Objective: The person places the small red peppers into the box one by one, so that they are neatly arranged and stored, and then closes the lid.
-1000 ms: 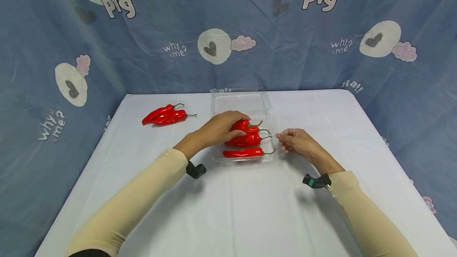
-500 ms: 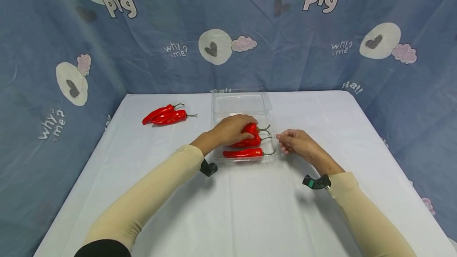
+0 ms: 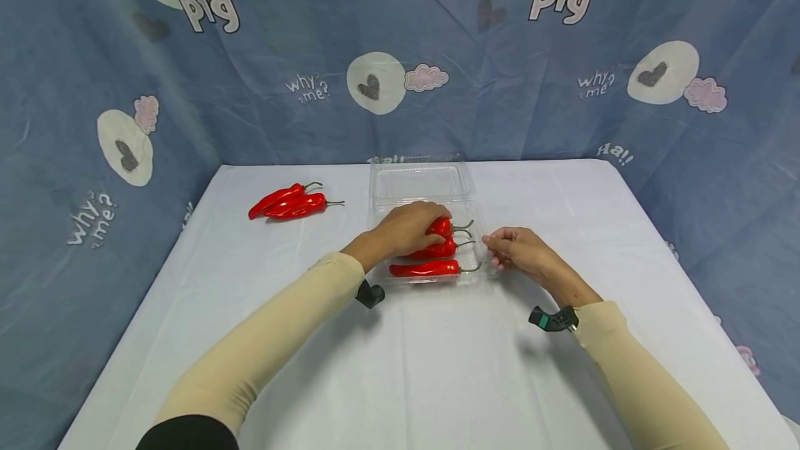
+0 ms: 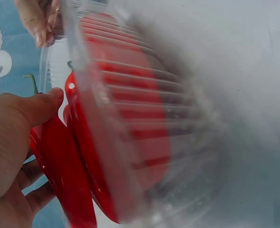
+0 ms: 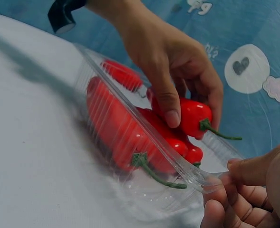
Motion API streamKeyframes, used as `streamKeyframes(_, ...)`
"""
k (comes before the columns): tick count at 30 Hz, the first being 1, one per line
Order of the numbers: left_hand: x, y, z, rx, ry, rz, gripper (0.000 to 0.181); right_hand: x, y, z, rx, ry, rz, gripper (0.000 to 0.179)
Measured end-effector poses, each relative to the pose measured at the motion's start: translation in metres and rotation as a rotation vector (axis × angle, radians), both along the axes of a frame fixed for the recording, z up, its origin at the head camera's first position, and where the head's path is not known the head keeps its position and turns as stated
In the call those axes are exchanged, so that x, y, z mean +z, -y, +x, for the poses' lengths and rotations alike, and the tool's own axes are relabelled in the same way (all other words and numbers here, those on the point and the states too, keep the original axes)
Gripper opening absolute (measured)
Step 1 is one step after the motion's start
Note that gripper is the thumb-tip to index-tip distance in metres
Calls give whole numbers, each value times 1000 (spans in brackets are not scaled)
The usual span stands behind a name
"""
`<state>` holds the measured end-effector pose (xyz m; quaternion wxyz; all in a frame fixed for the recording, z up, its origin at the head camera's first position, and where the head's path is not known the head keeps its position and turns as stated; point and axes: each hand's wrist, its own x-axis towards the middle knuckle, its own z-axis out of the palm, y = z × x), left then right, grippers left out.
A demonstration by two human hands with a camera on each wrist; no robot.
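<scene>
My left hand (image 3: 409, 229) grips a red chili pepper (image 5: 197, 114) by its sides, thumb on the near side, just over the clear plastic box (image 3: 381, 271). In the left wrist view the held pepper (image 4: 66, 166) slants down with its green stem past my thumb. Several other red peppers lie in the box; one pepper (image 3: 425, 268) sits along its near wall, stem to the right. My right hand (image 3: 515, 248) pinches the box's right rim between thumb and fingers, as the right wrist view shows at the clear rim (image 5: 197, 180).
Two or more red peppers (image 3: 296, 205) lie together on the white table (image 3: 400, 367) at the back left. The box's clear lid (image 3: 421, 179) stands open at the back, hinged behind the box. A blue patterned curtain (image 3: 281, 33) hangs behind the table.
My left hand has moved right within the box, carrying the pepper rightward, and has barely moved in the last half second. My right hand stays at the rim.
</scene>
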<state>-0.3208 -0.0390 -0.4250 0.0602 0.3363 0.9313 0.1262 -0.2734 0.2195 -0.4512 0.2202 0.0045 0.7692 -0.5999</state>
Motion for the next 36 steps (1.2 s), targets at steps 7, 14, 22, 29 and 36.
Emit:
streamKeyframes(7, -2, 0, 3, -20, -49, -34, 55, 4, 1, 1, 4, 4, -2, 31)
streamKeyframes(14, 0, 2, 7, 0, -49, -34, 58, 3, 0, 1, 4, -1, -5, 31)
streamKeyframes(22, 3, 18, 9, 8, -40, 9, 61, 0, 0, -1, 5, -3, 2, 33)
streamKeyframes(29, 6, 40, 8, 23, -26, 76, 59, 1, 0, -2, -5, 16, 8, 32)
streamKeyframes(36, 11, 66, 10, 69, -18, 150, 57, 3, 1, -1, 6, 12, 15, 33)
